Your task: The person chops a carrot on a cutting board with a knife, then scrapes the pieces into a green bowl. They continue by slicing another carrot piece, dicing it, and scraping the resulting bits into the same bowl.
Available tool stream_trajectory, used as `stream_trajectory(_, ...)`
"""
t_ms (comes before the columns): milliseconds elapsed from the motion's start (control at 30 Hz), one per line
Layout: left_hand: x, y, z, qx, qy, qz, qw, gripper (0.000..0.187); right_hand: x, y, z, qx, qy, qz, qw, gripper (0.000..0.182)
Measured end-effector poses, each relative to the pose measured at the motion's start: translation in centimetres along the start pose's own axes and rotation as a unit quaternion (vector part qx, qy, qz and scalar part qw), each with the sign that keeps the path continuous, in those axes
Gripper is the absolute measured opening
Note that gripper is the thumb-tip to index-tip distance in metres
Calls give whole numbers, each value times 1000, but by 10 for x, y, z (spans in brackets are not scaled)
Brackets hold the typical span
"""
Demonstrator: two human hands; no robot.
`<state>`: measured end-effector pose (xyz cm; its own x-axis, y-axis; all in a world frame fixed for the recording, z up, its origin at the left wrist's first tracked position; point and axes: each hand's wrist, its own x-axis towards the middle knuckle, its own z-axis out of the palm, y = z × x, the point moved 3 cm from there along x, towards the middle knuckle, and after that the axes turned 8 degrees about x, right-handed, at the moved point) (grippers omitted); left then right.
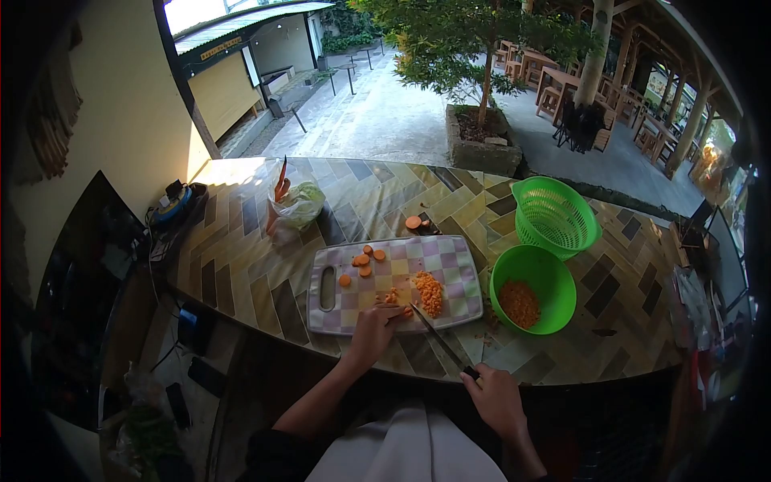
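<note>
A knife [443,347] is held by its dark handle in my right hand [494,398], at the near edge of the table. Its blade slants up and left, with the tip over the cutting board [377,324]. My left hand [373,333] rests on the board's near edge, its fingers closed on a small carrot piece [407,313] beside the knife tip. Just beyond those fingers lie a few carrot bits [390,296]. A heap of diced carrot [429,294] sits right of them. Several carrot slices [364,271] lie near the board's handle slot.
Right of the board stands a green bowl [562,281] with diced carrot inside, a green colander [554,210] behind it. Carrot ends [414,222] lie past the board. A plastic bag [297,205] with vegetables stands at the back left. The tiled table [257,281] has a curved near edge.
</note>
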<state>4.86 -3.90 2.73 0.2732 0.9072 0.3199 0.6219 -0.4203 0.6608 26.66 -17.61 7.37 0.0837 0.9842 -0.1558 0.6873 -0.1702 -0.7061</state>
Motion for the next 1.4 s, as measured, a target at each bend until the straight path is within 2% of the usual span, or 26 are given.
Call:
stream_trajectory(267, 5, -5, 7, 5, -4, 10, 1000, 23, 3, 5, 5, -5, 6, -14, 1000, 34)
stream_trajectory(467, 1, 2, 2, -3, 33, -8, 999, 22, 1, 0, 1, 7, 9, -9, 1000, 35)
stream_trajectory(567, -2, 3, 3, 28, 56, 17, 998, 23, 0, -1, 0, 11, 7, -2, 1000, 35)
stream_trajectory(667, -6, 3, 8, 55, 24, -1, 998, 27, 0, 0, 1, -7, 5, -2, 1000, 34)
stream_trajectory(800, -6, -2, 13, 48, 31, -18, 998, 27, 0, -5, 1, -27, -25, -6, 999, 34)
stream_trajectory(967, -3, -7, 13, 29, 45, -13, 998, 24, 0, -6, 1, -19, -9, -7, 1000, 34)
stream_trajectory(1067, -1, -4, 10, 22, 39, -45, 998, 23, -3, -4, 3, -8, -10, -2, 1000, 35)
stream_trajectory(1400, 6, -1, 7, 26, 24, -36, 999, 23, -13, 1, 10, 14, -9, 5, 1000, 34)
